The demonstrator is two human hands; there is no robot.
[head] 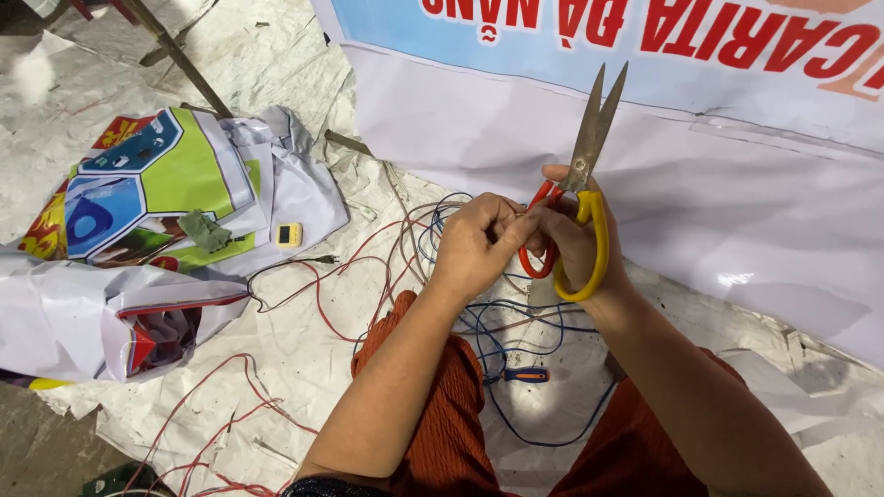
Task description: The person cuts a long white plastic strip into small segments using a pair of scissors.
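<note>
White sheeting (304,359) covers the floor. Our right hand (575,244) grips scissors (589,175) by their loops; our left hand (474,244) pinches a thin, bendy, light wire (313,276) near its end.

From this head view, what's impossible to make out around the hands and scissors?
- What the fingertips pinch: hidden between left hand and right hand.
- Scissors: red handle loop partly covered by fingers.
- Screwdriver tip: too small among the wires.
- Banner: cut off by the frame's edges.
</note>
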